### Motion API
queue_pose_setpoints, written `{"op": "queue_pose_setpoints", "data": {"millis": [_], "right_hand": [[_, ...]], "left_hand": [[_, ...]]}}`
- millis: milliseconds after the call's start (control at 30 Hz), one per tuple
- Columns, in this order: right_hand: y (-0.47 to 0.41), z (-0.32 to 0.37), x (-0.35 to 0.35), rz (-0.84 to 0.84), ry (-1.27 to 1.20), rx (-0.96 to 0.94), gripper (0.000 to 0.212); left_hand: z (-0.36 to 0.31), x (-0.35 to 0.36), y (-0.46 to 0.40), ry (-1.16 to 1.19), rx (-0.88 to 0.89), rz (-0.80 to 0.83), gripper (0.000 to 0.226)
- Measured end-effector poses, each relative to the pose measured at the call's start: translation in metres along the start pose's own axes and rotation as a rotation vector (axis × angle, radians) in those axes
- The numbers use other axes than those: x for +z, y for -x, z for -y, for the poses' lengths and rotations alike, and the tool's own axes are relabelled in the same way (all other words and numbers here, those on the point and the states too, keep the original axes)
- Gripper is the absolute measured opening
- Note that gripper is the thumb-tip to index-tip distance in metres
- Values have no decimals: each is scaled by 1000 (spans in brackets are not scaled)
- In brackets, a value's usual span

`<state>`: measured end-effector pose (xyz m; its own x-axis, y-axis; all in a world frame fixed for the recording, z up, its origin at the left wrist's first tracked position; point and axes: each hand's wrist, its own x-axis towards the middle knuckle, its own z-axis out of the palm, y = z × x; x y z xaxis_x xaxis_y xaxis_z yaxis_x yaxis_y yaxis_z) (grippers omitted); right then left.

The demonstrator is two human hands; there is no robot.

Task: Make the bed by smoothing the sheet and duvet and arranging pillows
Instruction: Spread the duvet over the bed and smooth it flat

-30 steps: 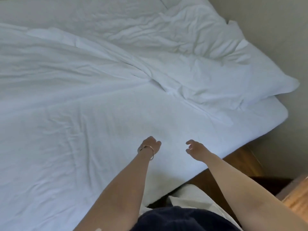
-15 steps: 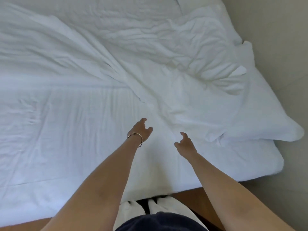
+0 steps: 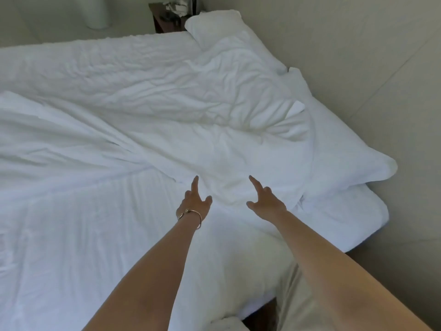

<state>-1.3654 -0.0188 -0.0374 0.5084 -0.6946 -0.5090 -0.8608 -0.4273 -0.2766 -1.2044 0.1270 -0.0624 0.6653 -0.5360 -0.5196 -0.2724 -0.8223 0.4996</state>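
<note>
we reach our left hand (image 3: 194, 201) and right hand (image 3: 267, 201), fingers spread and holding nothing, toward the crumpled duvet (image 3: 214, 144); best gripped at its edge, then pulled flat.

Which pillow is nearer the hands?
The pillow with the flanged corner at the bed's right edge, beside the right hand; the other pillow lies at the far corner.
</note>
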Motion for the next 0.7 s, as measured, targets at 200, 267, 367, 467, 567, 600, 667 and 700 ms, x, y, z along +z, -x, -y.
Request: {"op": "queue_pose_setpoints", "data": {"millis": [200, 267, 367, 467, 567, 600, 667, 700], "right_hand": [[-48, -20, -31, 20, 124, -10, 77], [-70, -27, -29, 45, 91, 12, 79], [-108, -33, -23, 34, 92, 32, 83], [-154, -28, -17, -229, 81, 104, 92], [-197, -23, -23, -482, 58, 263, 96], [-210, -23, -27, -515, 46, 296, 97], [-234, -24, -34, -491, 42, 314, 98], [-245, -23, -36, -452, 22, 308, 98]], "left_hand": [[-28, -15, -43, 11, 31, -17, 74], [-28, -11, -57, -8, 10, -2, 75], [-27, -3, -86, -29, -33, 1, 78], [-33, -1, -132, -8, -153, -49, 92], [-45, -8, -184, 25, -327, -195, 113], [-48, -12, -200, 85, -387, -250, 118], [-50, -17, -228, 186, -484, -282, 122], [-51, -17, -238, 208, -521, -260, 121]]}}
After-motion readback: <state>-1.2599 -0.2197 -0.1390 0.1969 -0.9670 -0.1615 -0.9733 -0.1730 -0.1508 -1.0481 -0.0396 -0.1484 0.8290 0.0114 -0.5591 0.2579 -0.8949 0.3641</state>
